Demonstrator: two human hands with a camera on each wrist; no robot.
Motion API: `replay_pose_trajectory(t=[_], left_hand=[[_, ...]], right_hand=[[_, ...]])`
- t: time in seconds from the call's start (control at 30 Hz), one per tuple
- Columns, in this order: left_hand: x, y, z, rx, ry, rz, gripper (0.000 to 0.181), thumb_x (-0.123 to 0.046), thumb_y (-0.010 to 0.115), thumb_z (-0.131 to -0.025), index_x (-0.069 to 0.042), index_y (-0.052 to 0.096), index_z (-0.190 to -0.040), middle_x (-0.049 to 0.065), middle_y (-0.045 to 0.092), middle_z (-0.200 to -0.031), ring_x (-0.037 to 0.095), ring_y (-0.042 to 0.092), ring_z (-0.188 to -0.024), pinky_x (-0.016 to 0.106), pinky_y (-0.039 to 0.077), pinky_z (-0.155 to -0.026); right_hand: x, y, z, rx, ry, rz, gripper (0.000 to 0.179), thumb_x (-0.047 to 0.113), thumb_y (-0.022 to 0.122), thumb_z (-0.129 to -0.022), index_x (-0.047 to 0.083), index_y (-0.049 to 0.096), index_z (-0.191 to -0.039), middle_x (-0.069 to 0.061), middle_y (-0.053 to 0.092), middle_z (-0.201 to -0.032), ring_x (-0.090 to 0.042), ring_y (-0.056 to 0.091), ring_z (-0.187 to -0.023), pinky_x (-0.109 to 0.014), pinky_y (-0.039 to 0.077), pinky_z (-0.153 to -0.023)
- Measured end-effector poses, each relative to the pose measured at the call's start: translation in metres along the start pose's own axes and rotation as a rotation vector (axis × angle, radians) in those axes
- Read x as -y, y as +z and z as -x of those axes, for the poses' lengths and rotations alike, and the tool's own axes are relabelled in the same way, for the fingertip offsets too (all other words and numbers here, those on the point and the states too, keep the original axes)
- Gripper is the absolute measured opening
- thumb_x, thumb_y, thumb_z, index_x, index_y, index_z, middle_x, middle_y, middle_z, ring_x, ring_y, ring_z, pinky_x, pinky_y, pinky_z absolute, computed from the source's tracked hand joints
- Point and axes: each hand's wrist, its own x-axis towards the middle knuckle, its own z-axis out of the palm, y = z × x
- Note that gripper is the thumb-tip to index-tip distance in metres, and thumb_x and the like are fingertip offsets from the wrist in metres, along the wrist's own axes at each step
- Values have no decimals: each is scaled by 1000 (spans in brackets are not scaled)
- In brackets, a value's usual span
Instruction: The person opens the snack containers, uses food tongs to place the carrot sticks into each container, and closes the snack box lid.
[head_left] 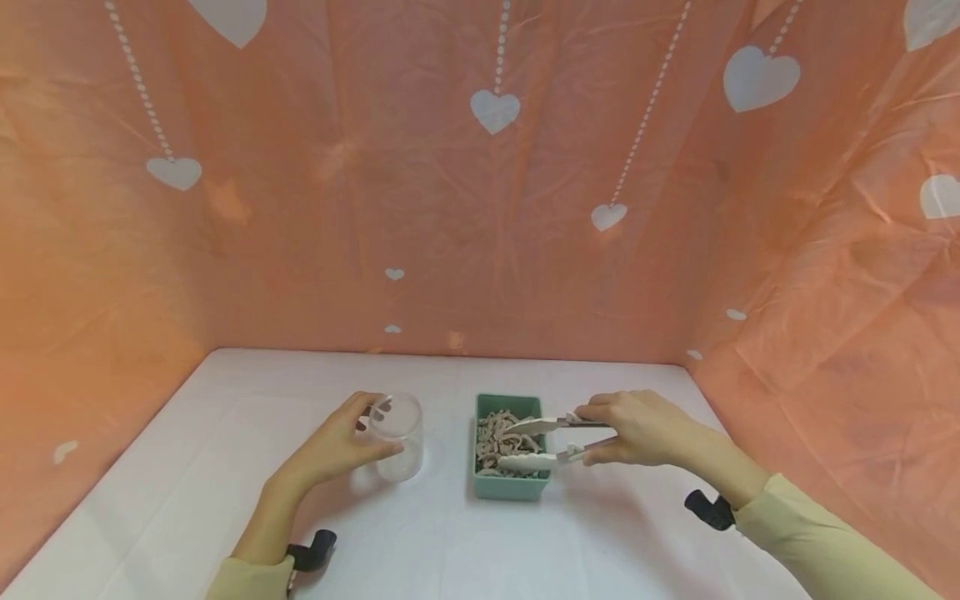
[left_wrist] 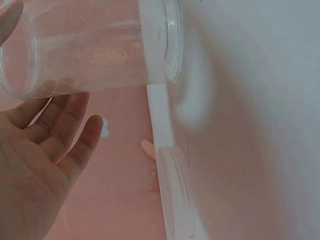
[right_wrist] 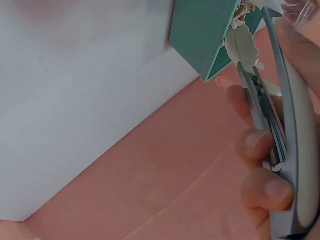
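My left hand [head_left: 333,443] holds a clear jar [head_left: 408,454] upright on the white table, thumb on the near side and fingers behind. Seen from the left wrist, the jar [left_wrist: 95,50] has nothing inside. To its right stands a green rectangular box [head_left: 510,488] filled with curled, pale brown strips [head_left: 498,435]. Metal tongs with cream scalloped tips [head_left: 525,462] are in my right hand [head_left: 637,427]. Their arms stand spread, both tips over the strips, inside the box's rim. The right wrist view shows fingers wrapped about the tongs' handle [right_wrist: 306,135].
A round translucent piece like a lid [left_wrist: 177,192] lies on the table beyond the jar, in the left wrist view. The white tabletop [head_left: 480,550] meets an orange cloth [head_left: 450,208] with printed hearts at its back and sides.
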Motion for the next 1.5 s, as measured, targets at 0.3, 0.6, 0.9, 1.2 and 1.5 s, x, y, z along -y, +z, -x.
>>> replay_pose_trajectory(t=[0.3,0.6,0.9,1.2,1.5], left_hand=[[0,0,-2,13,-20,9,73,-32,90,-82,0,56,-138,16,61,-128,31,59,-108,46,50,-91],[2,1,-1,12,-17,8,72,-31,89,-83,1,56,-138,16,61,-128,30,59,-108,46,50,-91],[2,1,-1,3,-16,7,71,-31,89,-82,1,56,-137,16,62,-127,30,60,-107,46,50,-91],[1,1,-1,16,-40,6,73,-34,89,-82,-1,56,-138,17,61,-130,31,59,-108,46,50,-91],[0,2,-1,15,-36,6,73,-32,89,-82,1,56,-138,17,61,-129,31,60,-108,46,50,-90]], right_hand=[[-2,0,3,-56,-55,18,45,47,85,-83,16,78,-114,12,65,-89,-2,53,-68,-26,49,-59],[-4,4,9,-99,-83,1,38,44,85,-84,19,77,-111,14,61,-86,-1,49,-66,-25,45,-57],[-7,10,15,-129,-73,-27,38,48,82,-86,19,77,-111,15,62,-86,0,49,-67,-25,44,-57],[-7,16,23,-178,-42,-55,41,45,84,-85,15,79,-112,12,68,-91,0,52,-70,-26,47,-60],[-6,16,29,-160,23,-125,47,50,79,-89,13,78,-117,9,72,-95,0,54,-73,-25,48,-63]])
